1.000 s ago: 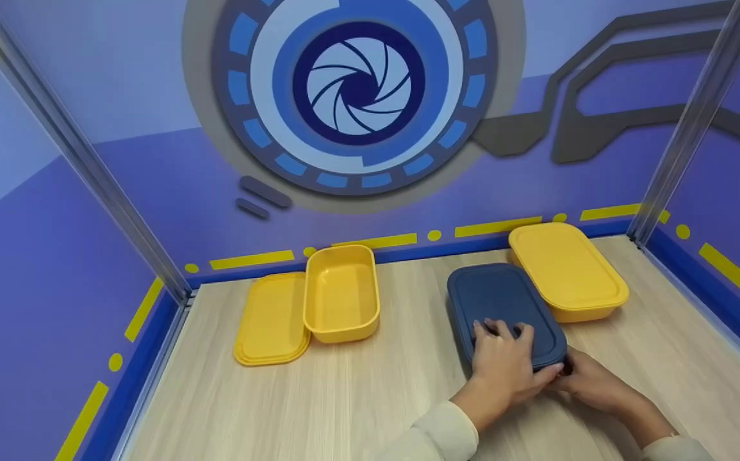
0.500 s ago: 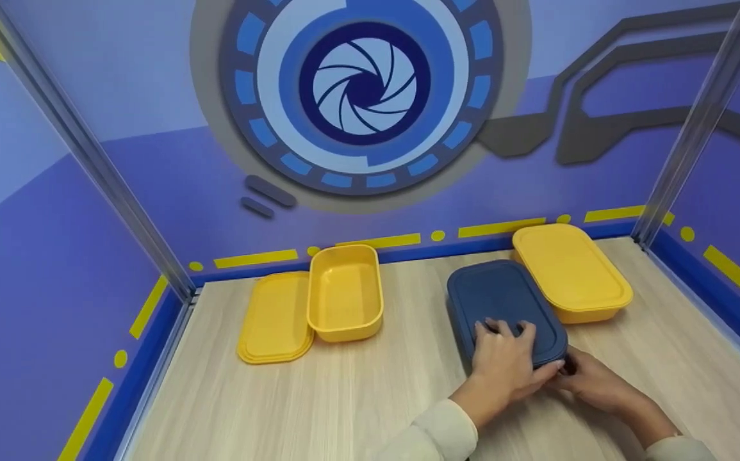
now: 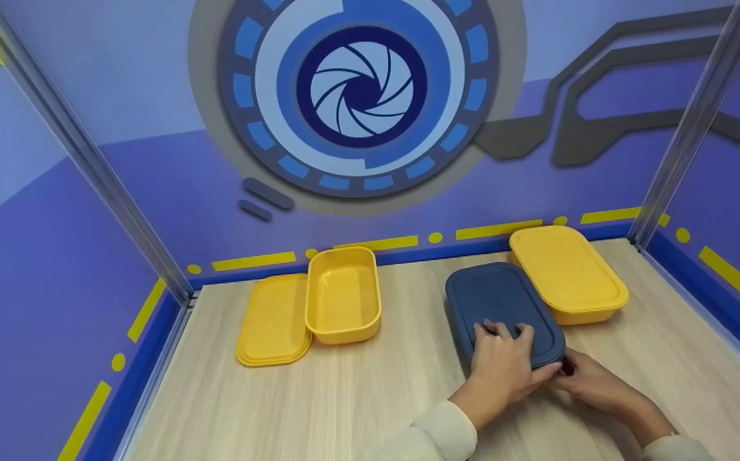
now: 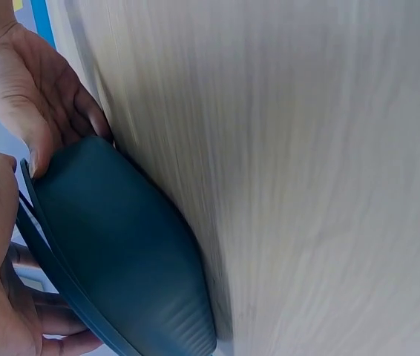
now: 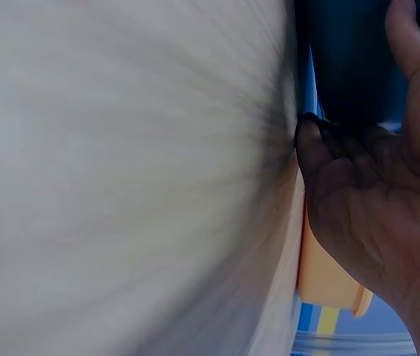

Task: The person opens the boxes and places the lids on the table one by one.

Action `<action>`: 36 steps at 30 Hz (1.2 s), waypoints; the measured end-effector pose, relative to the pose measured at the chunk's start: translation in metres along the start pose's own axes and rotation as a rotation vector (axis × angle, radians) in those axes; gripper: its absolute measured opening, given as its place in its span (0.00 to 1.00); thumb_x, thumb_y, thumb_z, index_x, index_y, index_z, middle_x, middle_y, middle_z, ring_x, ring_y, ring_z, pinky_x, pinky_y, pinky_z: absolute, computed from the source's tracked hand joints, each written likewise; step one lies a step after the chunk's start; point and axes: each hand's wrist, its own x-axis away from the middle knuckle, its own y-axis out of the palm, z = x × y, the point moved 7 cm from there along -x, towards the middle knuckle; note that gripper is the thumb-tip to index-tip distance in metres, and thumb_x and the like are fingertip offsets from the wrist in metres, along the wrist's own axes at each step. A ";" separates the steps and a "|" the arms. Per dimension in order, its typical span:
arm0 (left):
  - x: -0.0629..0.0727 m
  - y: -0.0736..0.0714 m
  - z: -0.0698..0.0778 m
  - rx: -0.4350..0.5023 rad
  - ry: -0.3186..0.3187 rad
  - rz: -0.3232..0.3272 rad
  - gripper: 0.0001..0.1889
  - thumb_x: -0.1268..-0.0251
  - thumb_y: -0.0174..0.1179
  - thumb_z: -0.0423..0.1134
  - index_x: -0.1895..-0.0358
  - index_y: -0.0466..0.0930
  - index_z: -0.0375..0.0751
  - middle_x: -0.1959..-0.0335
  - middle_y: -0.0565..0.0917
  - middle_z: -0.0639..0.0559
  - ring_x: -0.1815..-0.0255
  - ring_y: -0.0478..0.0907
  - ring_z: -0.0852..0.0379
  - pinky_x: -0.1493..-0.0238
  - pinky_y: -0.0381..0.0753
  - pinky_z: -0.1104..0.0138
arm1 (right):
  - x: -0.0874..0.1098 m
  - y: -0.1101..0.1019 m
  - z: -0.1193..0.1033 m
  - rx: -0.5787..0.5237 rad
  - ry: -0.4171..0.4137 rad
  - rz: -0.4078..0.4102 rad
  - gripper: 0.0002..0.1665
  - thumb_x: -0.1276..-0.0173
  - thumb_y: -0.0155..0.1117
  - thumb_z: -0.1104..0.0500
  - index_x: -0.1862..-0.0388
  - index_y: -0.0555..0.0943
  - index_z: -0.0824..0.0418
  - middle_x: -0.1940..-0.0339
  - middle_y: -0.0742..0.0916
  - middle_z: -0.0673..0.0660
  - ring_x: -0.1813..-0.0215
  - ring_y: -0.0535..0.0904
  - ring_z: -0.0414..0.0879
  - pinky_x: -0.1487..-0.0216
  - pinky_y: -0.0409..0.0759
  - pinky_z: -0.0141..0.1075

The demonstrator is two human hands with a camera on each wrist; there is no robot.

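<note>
A dark blue lunch box stands right of the middle of the table, its lid (image 3: 498, 291) on top. My left hand (image 3: 501, 365) lies over the near part of the lid with bent fingers, its thumb at the near right corner. Around that same corner, my right hand (image 3: 594, 384) grips the box, thumb at the rim. The left wrist view shows the box body (image 4: 121, 230) from the side, with a narrow gap between rim and lid near the thumbs. In the right wrist view the right fingers are dark and partly hidden against the box (image 5: 355, 59).
A yellow lunch box with its lid on (image 3: 568, 269) stands close behind the blue one, to the right. Farther left are an open yellow box (image 3: 343, 294) and a yellow lid (image 3: 273, 320), side by side on the wooden table (image 3: 318, 410). Printed wall panels (image 3: 152, 192) enclose the table.
Both hands keep their places on the blue lunch box, and the boxes have not moved. Only the head view shifts slightly.
</note>
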 end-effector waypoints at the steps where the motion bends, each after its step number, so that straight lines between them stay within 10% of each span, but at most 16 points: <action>1: 0.000 0.000 0.000 0.003 -0.001 -0.001 0.47 0.33 0.28 0.88 0.23 0.66 0.65 0.29 0.83 0.46 0.28 0.82 0.47 0.25 0.77 0.50 | 0.000 0.000 0.000 0.001 0.003 -0.007 0.57 0.24 0.69 0.44 0.12 0.52 0.69 0.14 0.63 0.73 0.14 0.61 0.69 0.38 0.70 0.19; 12: -0.001 -0.001 0.000 -0.010 -0.011 -0.003 0.47 0.34 0.26 0.88 0.22 0.66 0.66 0.29 0.83 0.47 0.31 0.84 0.48 0.25 0.78 0.51 | 0.001 -0.002 0.006 0.009 0.108 -0.053 0.64 0.23 0.62 0.37 0.13 0.41 0.73 0.13 0.52 0.78 0.12 0.46 0.76 0.17 0.54 0.71; 20: -0.002 -0.001 0.000 -0.001 -0.016 0.013 0.49 0.34 0.24 0.88 0.23 0.67 0.63 0.30 0.83 0.48 0.31 0.84 0.50 0.25 0.78 0.52 | -0.001 -0.004 0.011 -0.095 0.139 -0.092 0.55 0.15 0.50 0.41 0.13 0.36 0.73 0.12 0.43 0.77 0.12 0.34 0.76 0.16 0.40 0.73; 36: -0.003 -0.001 0.003 -0.060 0.002 0.025 0.47 0.33 0.24 0.87 0.25 0.68 0.64 0.31 0.85 0.49 0.31 0.84 0.50 0.27 0.80 0.52 | -0.004 0.004 0.002 -0.269 0.194 -0.084 0.57 0.24 0.56 0.56 0.13 0.32 0.73 0.11 0.40 0.75 0.11 0.34 0.74 0.15 0.35 0.68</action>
